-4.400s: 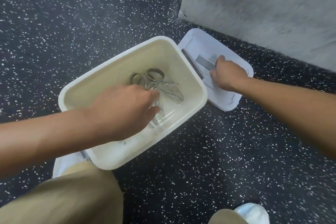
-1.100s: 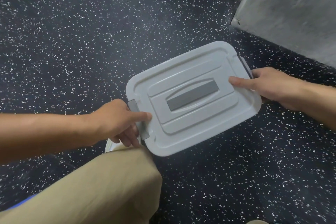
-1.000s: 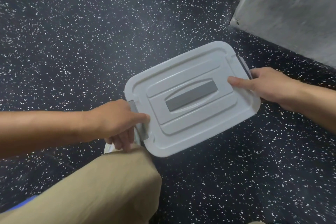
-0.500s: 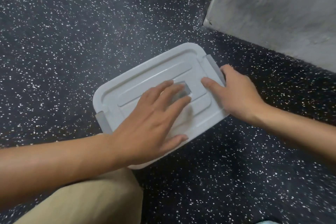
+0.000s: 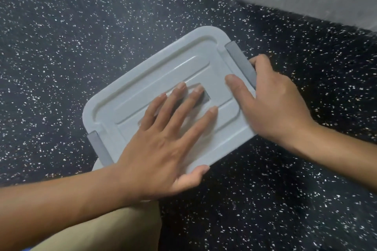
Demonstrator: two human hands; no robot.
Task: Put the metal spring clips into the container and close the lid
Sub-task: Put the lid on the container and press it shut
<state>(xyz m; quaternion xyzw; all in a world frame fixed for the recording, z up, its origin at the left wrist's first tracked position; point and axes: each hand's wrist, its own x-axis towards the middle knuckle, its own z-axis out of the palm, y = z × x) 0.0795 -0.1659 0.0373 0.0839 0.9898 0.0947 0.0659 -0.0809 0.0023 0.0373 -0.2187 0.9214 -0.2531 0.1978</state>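
Both hands shifted: my left hand (image 5: 163,149) now flat, open on lid (image 5: 142,79); right hand (image 5: 271,100) gripping side latch (image 5: 240,61). Closing nearly done.

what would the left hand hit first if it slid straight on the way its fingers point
Probably the right hand's thumb. The left hand lies flat on the lid, fingers aimed up and right across it, and the thumb rests on the lid just beyond them.

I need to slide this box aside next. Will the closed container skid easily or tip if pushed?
The container's lid looks like smooth hard plastic on a smooth speckled floor, so it probably skids. It sits wide, so tipping seems unlikely.
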